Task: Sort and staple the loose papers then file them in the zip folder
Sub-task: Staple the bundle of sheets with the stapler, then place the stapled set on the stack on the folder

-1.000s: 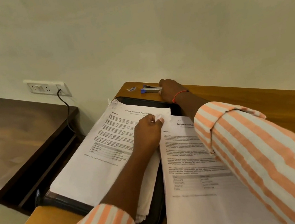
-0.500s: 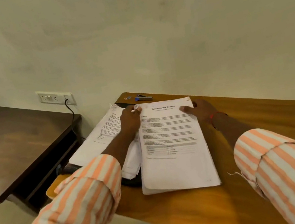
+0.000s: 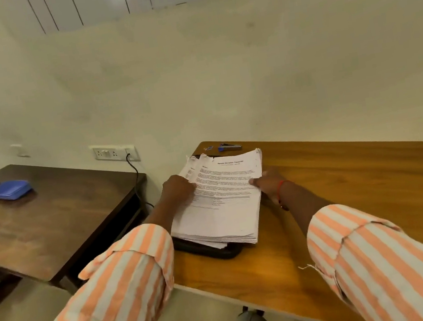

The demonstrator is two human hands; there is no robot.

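The papers [image 3: 226, 205] lie in one stack on top of the black zip folder [image 3: 214, 253] near the desk's [image 3: 350, 193] left edge — on it, not in it. The left hand [image 3: 179, 191] grips the stack's left edge, fingers curled together. The right hand [image 3: 268, 181] pinches the right edge, thumb on the top sheet. The stapler [image 3: 229, 147] sits at the far left corner. On the dark table [image 3: 48, 229], a blue box [image 3: 11, 190] is closed — contents unseen.
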